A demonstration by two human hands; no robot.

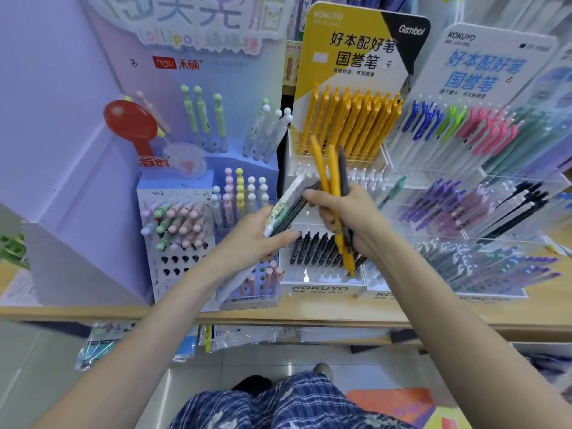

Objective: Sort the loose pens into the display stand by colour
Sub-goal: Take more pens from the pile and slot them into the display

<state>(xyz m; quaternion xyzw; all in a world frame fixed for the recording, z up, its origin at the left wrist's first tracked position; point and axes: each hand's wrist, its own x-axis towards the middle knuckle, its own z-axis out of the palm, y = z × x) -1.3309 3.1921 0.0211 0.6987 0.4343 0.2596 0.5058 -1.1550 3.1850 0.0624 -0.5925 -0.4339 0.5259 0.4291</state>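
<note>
Currently right hand (346,218) clamps yellow pens (325,171) upright, matching the yellow row (349,119) behind. Left hand (257,239) grips the pale and dark pens (291,205), kept separate by colour.

Head cam, single view, looking forward and down at a pen counter from standing height.

Only one wide-angle camera here, so no second view shares anything. It sits right up close: both forearms come in from 5 and 7 o'clock and meet mid-frame, the left hand (257,236) and right hand (346,218) in front of the display stand (328,287). The counter (93,312) edge crosses just below centre, stands fill 10 through 2 o'clock, floor and the person's checked clothing sit at 6. Edges bend heavily, fisheye style.
</note>
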